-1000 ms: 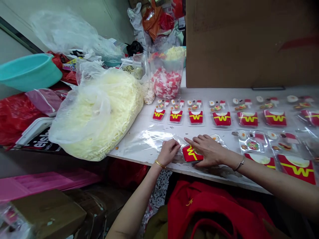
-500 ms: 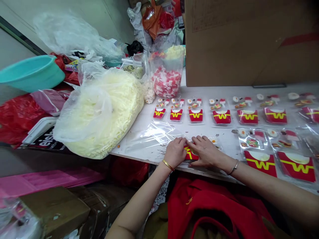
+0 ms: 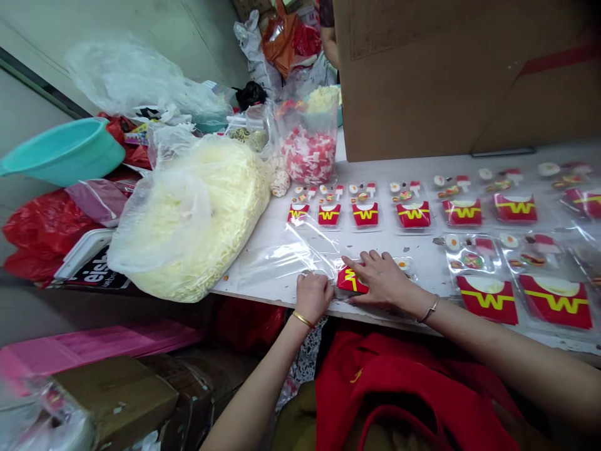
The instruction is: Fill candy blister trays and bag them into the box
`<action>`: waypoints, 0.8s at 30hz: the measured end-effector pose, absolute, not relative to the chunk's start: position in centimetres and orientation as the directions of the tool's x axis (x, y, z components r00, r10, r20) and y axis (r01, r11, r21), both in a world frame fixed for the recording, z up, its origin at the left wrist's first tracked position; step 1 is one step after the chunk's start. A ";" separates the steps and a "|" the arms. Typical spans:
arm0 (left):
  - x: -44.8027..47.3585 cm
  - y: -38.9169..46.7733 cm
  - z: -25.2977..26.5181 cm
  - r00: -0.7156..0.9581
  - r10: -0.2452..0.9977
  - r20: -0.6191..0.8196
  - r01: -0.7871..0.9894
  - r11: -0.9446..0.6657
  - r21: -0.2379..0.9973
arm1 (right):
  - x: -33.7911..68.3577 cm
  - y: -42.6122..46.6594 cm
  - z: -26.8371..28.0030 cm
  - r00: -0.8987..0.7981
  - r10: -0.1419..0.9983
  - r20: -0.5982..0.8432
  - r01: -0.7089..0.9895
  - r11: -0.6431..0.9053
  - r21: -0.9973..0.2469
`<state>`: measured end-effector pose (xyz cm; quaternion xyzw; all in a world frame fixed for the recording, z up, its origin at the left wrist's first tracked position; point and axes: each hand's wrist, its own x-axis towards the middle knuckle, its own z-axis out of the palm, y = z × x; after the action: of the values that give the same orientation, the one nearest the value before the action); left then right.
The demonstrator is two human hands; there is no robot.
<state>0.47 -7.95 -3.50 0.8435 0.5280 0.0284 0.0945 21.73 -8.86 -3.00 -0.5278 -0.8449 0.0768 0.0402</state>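
At the table's front edge, a red packet with a yellow W (image 3: 351, 280) lies on its side in clear plastic. My right hand (image 3: 387, 280) rests over it with fingers stretched out, covering its right part; a small fried-egg piece (image 3: 404, 265) shows beyond the fingers. Just left of the packet, my left hand (image 3: 313, 295) is closed, its fingers curled on the clear plastic bag (image 3: 333, 290). What exactly the fingertips pinch is partly hidden. Flat clear plastic sleeves (image 3: 286, 254) are spread out behind my left hand.
Finished-looking packs (image 3: 365, 214) stand in a row behind, with more packs (image 3: 488, 297) to the right. A big bag of pale yellow strips (image 3: 206, 213), a bag of red-white pieces (image 3: 310, 153), a turquoise basin (image 3: 66, 153) and a cardboard box (image 3: 451, 81) surround the table. Part of another person's arm (image 3: 330, 47) shows behind.
My left hand has moved left, away from the packet and my right hand, uncovering the packet's left end. My right hand stays on the packet. Another person's arm has appeared behind the box.
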 end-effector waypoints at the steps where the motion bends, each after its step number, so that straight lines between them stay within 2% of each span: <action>1: 0.5 -8.0 -3.5 0.440 0.896 -0.063 0.880 -0.416 0.231 | 21.7 -8.8 -3.0 -0.423 0.906 -0.012 0.893 0.415 -0.173; 4: 1.2 -8.5 -3.3 0.426 0.901 -0.082 0.873 -0.385 0.298 | 21.7 -8.5 -3.1 -0.372 0.928 -0.007 0.914 0.365 -0.177; 8: 3.5 -9.9 -2.8 0.421 0.906 -0.040 0.879 -0.396 0.266 | 21.3 -8.5 -3.3 -0.343 0.939 -0.013 0.925 0.335 -0.181; 11: 5.2 -10.4 -2.0 0.488 0.872 -0.043 0.849 -0.462 0.256 | 21.3 -8.7 -3.4 -0.328 0.945 -0.012 0.929 0.320 -0.186; 14: 5.5 -9.4 -0.6 0.560 0.824 -0.092 0.807 -0.517 0.285 | 22.3 -8.8 -3.5 -0.369 0.929 0.013 0.904 0.362 -0.227; 17: 4.2 -6.7 1.0 0.605 0.793 -0.065 0.770 -0.563 0.300 | 24.2 -9.1 -3.6 -0.424 0.903 0.065 0.854 0.423 -0.302; 20: 3.0 -3.4 1.4 0.718 0.695 -0.040 0.671 -0.677 0.302 | 25.4 -9.2 -3.9 -0.422 0.903 0.085 0.840 0.424 -0.339; 24: 3.3 -0.4 0.2 0.852 0.508 -0.124 0.520 -0.793 0.318 | 24.6 -8.8 -3.8 -0.414 0.909 0.050 0.865 0.410 -0.290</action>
<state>3.34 -0.43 0.25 0.9468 0.2715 -0.0162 0.1723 24.64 -8.78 -3.75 -0.5320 -0.8335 0.1101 0.1002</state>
